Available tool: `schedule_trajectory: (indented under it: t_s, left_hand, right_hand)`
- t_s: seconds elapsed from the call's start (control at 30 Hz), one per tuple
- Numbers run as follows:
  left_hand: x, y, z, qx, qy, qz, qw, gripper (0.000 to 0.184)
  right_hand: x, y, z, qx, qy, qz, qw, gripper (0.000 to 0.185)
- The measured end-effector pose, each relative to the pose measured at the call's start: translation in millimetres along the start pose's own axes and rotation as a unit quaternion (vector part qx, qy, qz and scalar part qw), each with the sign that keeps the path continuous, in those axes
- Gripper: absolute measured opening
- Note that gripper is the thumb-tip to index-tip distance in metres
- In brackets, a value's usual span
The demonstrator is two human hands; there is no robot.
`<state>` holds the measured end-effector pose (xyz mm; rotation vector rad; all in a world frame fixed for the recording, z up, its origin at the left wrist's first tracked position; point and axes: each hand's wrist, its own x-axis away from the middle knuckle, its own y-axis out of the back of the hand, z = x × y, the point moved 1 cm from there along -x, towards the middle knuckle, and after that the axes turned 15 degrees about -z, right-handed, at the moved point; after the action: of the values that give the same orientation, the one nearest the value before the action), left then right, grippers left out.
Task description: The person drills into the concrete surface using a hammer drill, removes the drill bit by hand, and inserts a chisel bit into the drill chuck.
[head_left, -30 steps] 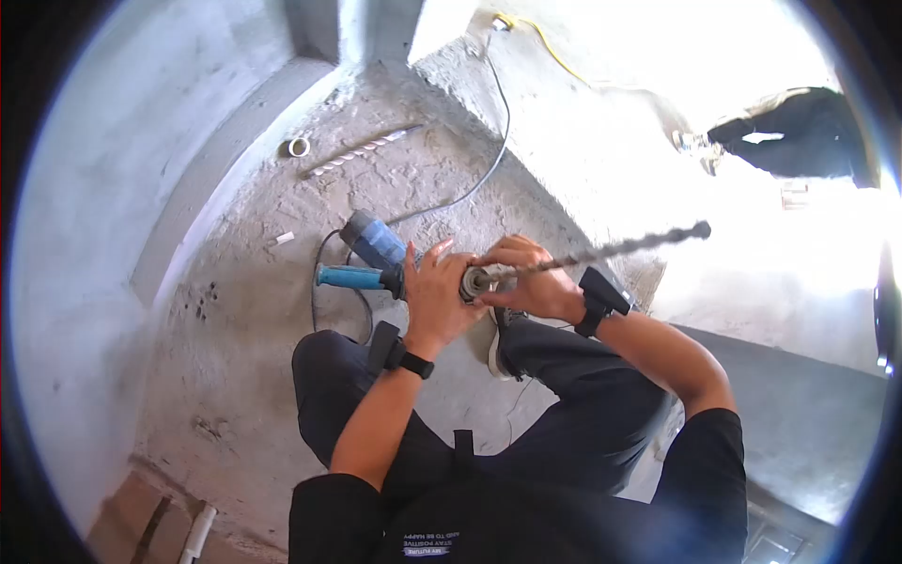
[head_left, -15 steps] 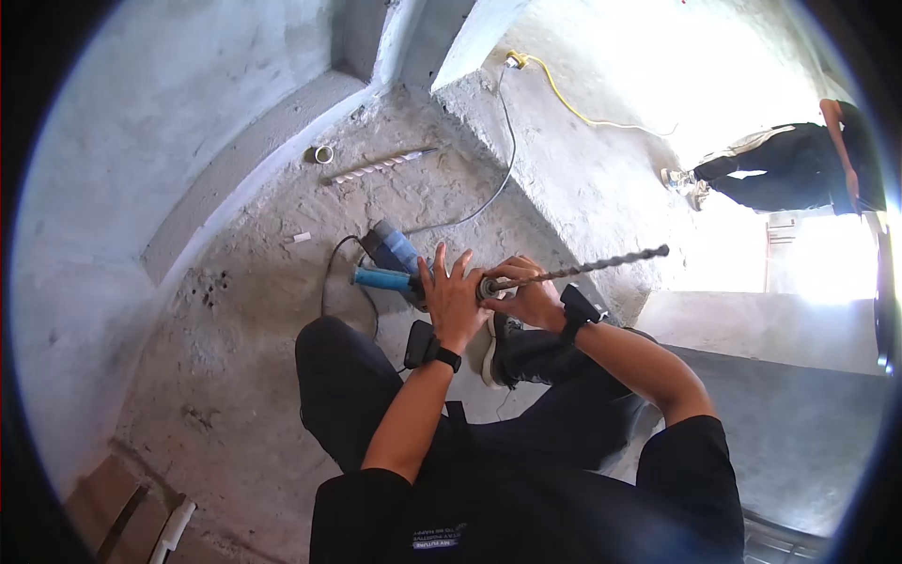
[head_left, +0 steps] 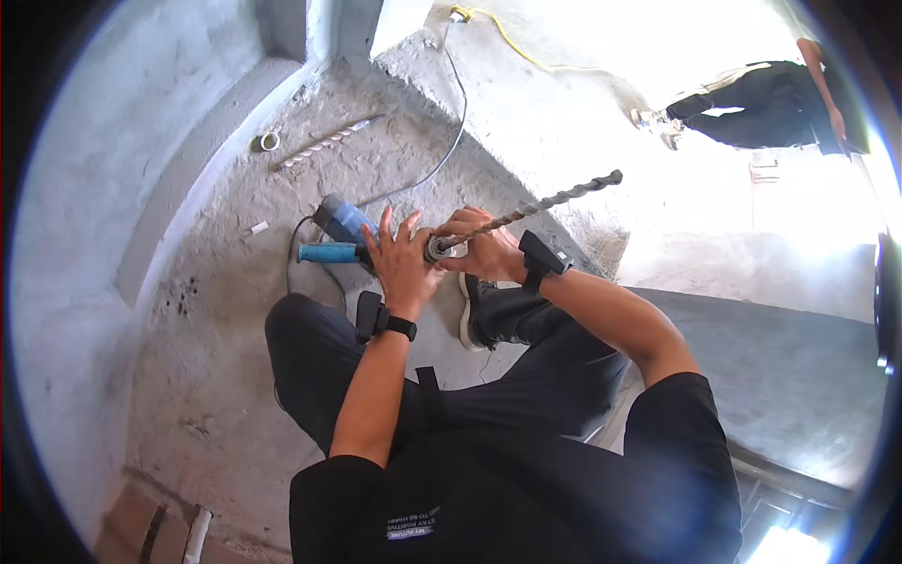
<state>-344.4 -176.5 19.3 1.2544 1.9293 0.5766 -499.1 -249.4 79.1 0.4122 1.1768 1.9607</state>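
Observation:
A blue hammer drill [head_left: 344,222] rests in front of me with its blue side handle [head_left: 327,253] pointing left. My left hand [head_left: 402,261] lies over the drill's front end, fingers spread across it and thumb near the chuck [head_left: 437,248]. Fingers and thumb of my right hand [head_left: 487,248] close around the front of that chuck, at the base of the long spiral drill bit [head_left: 564,197]. The bit sits in the chuck and points up to the right. My palms hide part of the drill's front.
Another spiral drill bit [head_left: 329,143] lies on the rough concrete floor beside a small ring [head_left: 270,141]. A grey cord [head_left: 460,113] runs to a yellow extension cable [head_left: 512,42] on the raised ledge. A person [head_left: 770,103] stands at upper right. A wall [head_left: 188,103] borders the left.
The whole view has shifted, so the drill, hands and surroundings appear farther left and up. Both hands stay at the chuck area, and the bit remains in the drill.

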Motion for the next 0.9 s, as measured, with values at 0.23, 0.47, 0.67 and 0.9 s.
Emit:
schedule_trajectory:
  t_s: [0.23, 0.47, 0.67, 0.9]
  left_hand:
    - [-1.0, -0.2, -0.1, -0.012, 0.006, -0.01, 1.0, 0.052]
    - [0.8, -4.7, 4.4, -0.024, -0.014, -0.034, 0.999, 0.049]
    - [1.9, -4.6, 6.6, -0.005, -0.018, -0.028, 0.999, 0.044]
    - [0.2, -4.9, 7.3, 0.01, -0.02, -0.025, 0.999, 0.051]
  right_hand:
    - [-4.1, 3.7, -1.5, -0.046, 0.047, -0.044, 0.997, 0.043]
    - [-7.5, 1.8, -2.7, -0.039, 0.049, -0.036, 0.997, 0.04]
    - [-5.0, 1.6, -4.3, -0.029, 0.03, -0.02, 0.999, 0.042]
    - [-3.1, 7.1, -3.9, -0.013, 0.033, -0.027, 0.999, 0.052]
